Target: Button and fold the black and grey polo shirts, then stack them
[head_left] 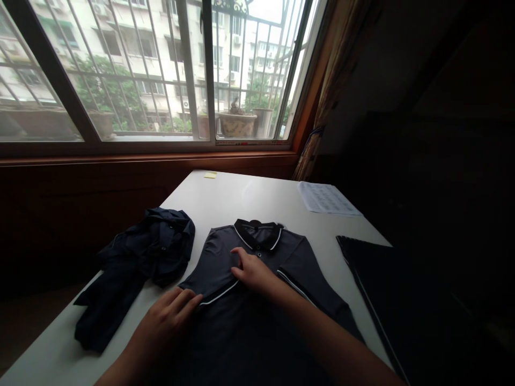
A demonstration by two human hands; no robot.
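A dark grey polo shirt (237,327) lies front up on the white table (249,195), its black collar with white trim pointing away from me. Its sleeves are laid inward over the chest, showing white-edged cuffs. At the left sleeve's lower corner, my left hand (171,311) has its fingers closed on the cloth; the thumb is hidden. My right hand (253,271) rests over the chest just below the collar, near the end of that same cuff. Its thumb and forefinger are apart, with nothing seen between them, and its other fingers are mostly hidden.
A crumpled navy garment (161,246) lies to the left, partly over the table's edge. To the right is a flat dark item (394,300), mostly in shadow. Printed sheets (330,199) and a yellow sticky note (210,175) lie toward the barred window (153,75).
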